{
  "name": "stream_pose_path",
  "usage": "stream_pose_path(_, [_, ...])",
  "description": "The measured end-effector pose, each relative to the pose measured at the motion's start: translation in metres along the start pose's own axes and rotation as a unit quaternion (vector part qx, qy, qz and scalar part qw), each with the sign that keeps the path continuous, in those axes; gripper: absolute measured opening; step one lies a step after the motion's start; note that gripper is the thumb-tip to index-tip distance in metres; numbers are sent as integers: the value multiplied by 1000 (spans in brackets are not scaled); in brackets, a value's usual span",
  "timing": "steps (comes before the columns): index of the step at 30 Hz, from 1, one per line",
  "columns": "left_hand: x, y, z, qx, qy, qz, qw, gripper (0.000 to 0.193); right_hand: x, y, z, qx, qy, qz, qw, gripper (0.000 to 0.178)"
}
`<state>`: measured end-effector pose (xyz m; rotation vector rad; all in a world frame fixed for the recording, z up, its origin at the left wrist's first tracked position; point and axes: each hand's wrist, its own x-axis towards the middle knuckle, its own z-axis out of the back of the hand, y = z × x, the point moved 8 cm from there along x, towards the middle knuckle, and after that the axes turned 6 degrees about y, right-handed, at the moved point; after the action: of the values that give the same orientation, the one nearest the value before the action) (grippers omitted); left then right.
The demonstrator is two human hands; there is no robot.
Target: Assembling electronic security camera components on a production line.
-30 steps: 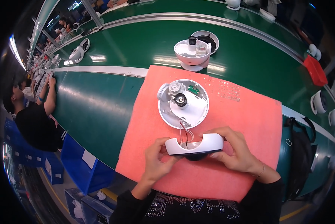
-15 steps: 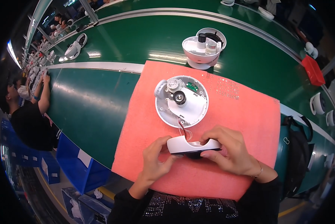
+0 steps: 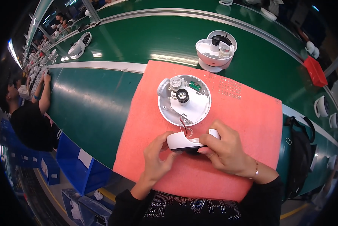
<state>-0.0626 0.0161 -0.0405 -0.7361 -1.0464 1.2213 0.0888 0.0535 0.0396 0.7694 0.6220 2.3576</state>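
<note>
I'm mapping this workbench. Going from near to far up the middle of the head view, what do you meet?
The hands, left and right, holding a white curved shell → round white base plate on the pink mat → second white unit on the green belt.

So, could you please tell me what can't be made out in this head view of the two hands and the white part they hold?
- Head view: the underside of the white curved housing is hidden by the right hand and left hand.
- Where the red and white wires end inside the housing is hidden by its rim.
- Small parts on the round white base are too small to identify.
- The pink mat's near edge is covered by the dark sleeves.
</note>
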Motion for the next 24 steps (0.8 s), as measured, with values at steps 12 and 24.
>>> stream_pose_path(12, [4,-6,3,-6,4,-13,1000,65,-2,-3,-7,-70,-13,24,997,26])
stream_pose_path(24, [1,13,2,-278,12,76,957,66,19,-44,24,246,-18,-63,967,28])
